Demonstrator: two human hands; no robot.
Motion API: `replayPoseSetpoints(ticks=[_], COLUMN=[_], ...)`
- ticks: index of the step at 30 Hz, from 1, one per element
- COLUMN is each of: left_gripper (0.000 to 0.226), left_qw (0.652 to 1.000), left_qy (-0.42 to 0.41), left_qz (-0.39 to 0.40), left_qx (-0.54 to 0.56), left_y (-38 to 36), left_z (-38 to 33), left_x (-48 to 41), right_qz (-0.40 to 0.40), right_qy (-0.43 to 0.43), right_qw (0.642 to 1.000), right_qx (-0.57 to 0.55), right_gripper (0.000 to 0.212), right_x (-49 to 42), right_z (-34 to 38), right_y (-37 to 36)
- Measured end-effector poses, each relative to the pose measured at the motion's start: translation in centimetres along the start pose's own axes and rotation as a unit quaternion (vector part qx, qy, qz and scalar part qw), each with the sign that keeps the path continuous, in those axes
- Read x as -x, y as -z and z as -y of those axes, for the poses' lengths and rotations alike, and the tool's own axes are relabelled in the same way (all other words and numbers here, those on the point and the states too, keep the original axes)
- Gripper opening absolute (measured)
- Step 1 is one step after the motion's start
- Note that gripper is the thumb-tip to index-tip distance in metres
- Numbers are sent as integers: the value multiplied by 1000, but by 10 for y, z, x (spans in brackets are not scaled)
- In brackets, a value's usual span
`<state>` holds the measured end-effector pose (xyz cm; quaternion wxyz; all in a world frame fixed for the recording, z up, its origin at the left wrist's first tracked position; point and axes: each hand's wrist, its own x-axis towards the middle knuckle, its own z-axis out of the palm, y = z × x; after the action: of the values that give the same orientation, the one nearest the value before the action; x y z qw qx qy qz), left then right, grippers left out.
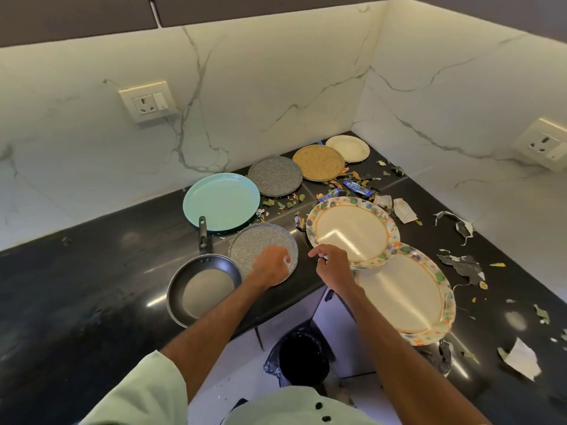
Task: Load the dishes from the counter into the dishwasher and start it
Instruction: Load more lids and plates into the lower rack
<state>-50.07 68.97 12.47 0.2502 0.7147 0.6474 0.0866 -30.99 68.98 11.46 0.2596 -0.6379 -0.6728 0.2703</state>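
The black counter [76,271] is open left of the frying pan [202,289], whose rim overhangs the front edge. Torn scraps [460,265] crowd the right. The upper floral plate [352,231] overlaps the lower floral plate [402,299] at that edge. The left hand [271,266] hovers curled over the silver glitter plate [251,243]. The right hand [333,268], fingertips pinched, sits beside the upper plate's rim. Whether either hand holds anything cannot be told.

The person wears a pale green shirt [291,407] with small dark round buttons [319,405] down its front. Its left sleeve [144,391] ends near the elbow; the forearms [214,326], left hand [271,266] and right hand [333,268] are bare.
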Motion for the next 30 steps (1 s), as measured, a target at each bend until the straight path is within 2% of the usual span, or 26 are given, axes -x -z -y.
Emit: replayPoseSetpoints(ticks=[10,14,17,20,24,28,30], left_gripper=[27,29,20,5,24,16,29], left_qw=[999,998,997,995,993,994,994], left_qy=[29,37,37,46,83,90,92], left_qz=[-3,-14,-35,-54,-69,-61,-63], left_qx=[23,45,65,66,46,20,16], left_y=[-11,-11,-9,-8,-11,-14,-14], left_z=[-52,-61,-67,-75,-84,-85,-82], left_x=[-17,-24,-29,-30,-32,-31,-27], right_qz=[22,-30,-52,-57,-59,-43,-30], right_qy=[-28,-15,-68,-90,-99,-76,-70], right_qw=[999,999,996,994,993,996,997], right_qx=[-20,2,-1,27,24,2,-7], right_gripper=[38,22,5,25,52,42,35], right_x=[-13,-26,-37,-43,-42,-33,-31], right_z=[-43,-59,-70,-79,-83,-71,-66], right_y=[23,36,45,48,47,48,46])
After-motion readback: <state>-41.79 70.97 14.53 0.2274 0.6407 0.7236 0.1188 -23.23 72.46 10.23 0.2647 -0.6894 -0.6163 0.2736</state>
